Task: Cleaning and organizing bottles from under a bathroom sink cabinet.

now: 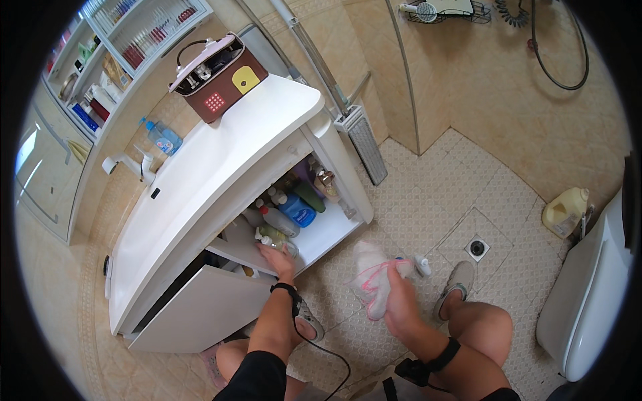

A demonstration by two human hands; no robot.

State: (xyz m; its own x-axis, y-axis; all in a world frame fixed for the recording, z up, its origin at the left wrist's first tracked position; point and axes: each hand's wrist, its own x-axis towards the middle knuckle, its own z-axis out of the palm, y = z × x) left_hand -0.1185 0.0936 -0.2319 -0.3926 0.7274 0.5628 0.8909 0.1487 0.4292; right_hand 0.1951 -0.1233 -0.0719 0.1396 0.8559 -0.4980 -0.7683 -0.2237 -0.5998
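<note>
My left hand reaches into the open under-sink cabinet, its thumb and fingers on a clear pump bottle near the shelf's front edge. Part of that bottle is hidden by the hand. In my right hand is a bunched white cloth with pink edging, held above the tiled floor. Just beyond this hand, a small white bottle is on the floor. Beside the clear bottle, the cabinet shelf bears a blue bottle, a red-capped bottle and several other bottles.
A cabinet door hangs open at left. On the white countertop stand a brown case, blue pump bottles and a faucet. A flat mop leans beside the cabinet. A toilet and yellow jug are at right.
</note>
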